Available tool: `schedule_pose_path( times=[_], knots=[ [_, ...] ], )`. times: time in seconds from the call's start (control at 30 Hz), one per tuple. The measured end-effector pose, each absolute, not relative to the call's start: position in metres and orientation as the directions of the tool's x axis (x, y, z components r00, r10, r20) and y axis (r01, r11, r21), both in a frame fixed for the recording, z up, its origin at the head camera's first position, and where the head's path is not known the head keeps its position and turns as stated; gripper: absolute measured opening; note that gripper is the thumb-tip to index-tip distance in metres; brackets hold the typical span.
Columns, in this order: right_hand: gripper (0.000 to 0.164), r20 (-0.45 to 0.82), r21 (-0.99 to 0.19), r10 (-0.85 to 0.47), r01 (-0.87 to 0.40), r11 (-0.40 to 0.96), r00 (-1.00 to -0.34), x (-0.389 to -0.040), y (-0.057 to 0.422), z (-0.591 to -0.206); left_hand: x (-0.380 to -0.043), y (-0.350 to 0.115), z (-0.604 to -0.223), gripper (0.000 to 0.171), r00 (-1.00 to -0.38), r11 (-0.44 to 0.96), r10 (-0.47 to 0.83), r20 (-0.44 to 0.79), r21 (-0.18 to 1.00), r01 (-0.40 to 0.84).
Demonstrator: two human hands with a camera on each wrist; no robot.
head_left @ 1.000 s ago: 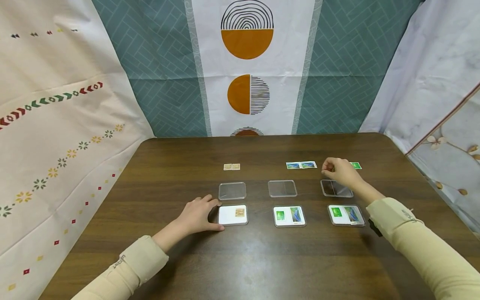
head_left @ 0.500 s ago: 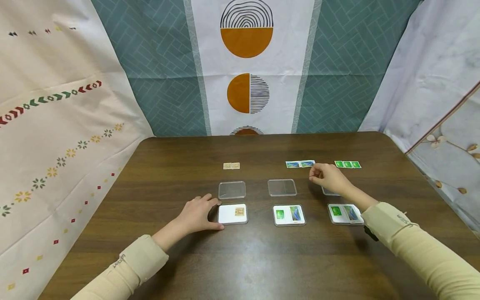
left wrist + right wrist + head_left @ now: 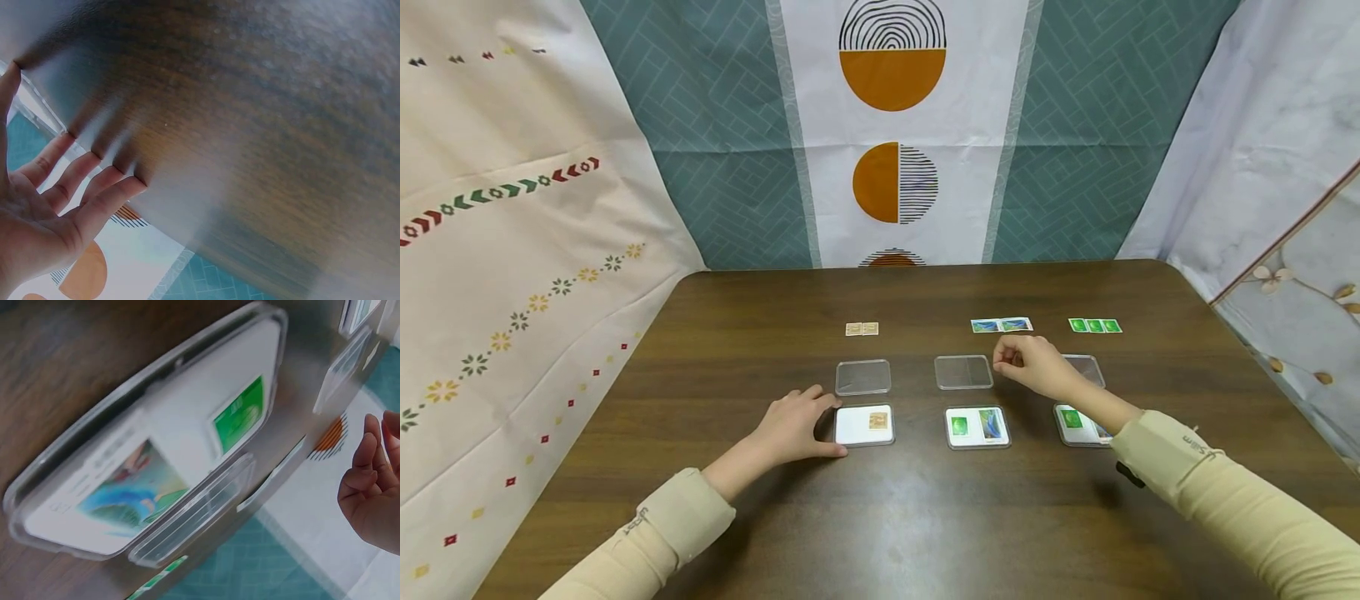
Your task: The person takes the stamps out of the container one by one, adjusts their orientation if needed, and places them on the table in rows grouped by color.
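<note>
My left hand [image 3: 795, 427] spreads at the left end of a clear plastic case [image 3: 842, 427], thumb and a finger at its near and far corners. The case's white insert bears one tan stamp [image 3: 877, 421]. In the left wrist view the fingertips of my left hand [image 3: 56, 206] rest down at the table. My right hand [image 3: 1037, 365], fingers loosely curled, hovers just right of the middle clear lid [image 3: 964, 372]; nothing shows between its fingers. Below it lies a case [image 3: 977, 446] with a green and a blue stamp. The right case [image 3: 181, 412], similarly filled, is partly hidden by the forearm.
Along the back lie two tan stamps [image 3: 862, 329], two blue stamps [image 3: 1002, 325] and three green stamps [image 3: 1095, 326]. Clear lids lie behind the left case [image 3: 862, 377] and the right one. A curtain [image 3: 737, 167] hangs beyond the wooden table [image 3: 880, 517].
My right hand has moved left from in front of the green stamps, past the right lid, towards the middle lid, uncovering the green stamps. My left hand has stayed at the left case.
</note>
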State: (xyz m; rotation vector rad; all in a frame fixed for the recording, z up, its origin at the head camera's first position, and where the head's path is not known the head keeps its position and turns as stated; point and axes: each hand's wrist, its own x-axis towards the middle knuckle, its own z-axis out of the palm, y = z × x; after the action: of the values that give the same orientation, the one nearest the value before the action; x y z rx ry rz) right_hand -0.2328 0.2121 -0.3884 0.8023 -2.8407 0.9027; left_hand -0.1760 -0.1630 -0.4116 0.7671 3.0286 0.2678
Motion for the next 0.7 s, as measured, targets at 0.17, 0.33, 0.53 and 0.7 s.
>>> schedule_pose_path(
  times=[0.17,0.33,0.53,0.7],
  knots=[
    [0.01,0.194,-0.546,-0.483,-0.503,0.67,-0.854,-0.228,0.202,-0.387,-0.176,-0.162,-0.412,0.07,-0.883,0.869,0.469,0.028,0.166,0.467],
    [0.01,0.194,-0.555,-0.508,-0.521,0.649,-0.839,-0.224,0.189,-0.386,-0.176,-0.163,-0.412,0.07,-0.884,0.87,0.467,0.03,0.164,0.465],
    [0.01,0.184,-0.565,-0.535,-0.535,0.629,-0.824,-0.221,0.174,-0.386,-0.176,-0.163,-0.412,0.07,-0.885,0.871,0.465,0.017,0.167,0.461],
    [0.011,0.181,-0.572,-0.542,-0.537,0.621,-0.82,-0.221,0.165,-0.385,-0.176,-0.162,-0.412,0.071,-0.886,0.873,0.463,0.013,0.165,0.459]
  ],
)
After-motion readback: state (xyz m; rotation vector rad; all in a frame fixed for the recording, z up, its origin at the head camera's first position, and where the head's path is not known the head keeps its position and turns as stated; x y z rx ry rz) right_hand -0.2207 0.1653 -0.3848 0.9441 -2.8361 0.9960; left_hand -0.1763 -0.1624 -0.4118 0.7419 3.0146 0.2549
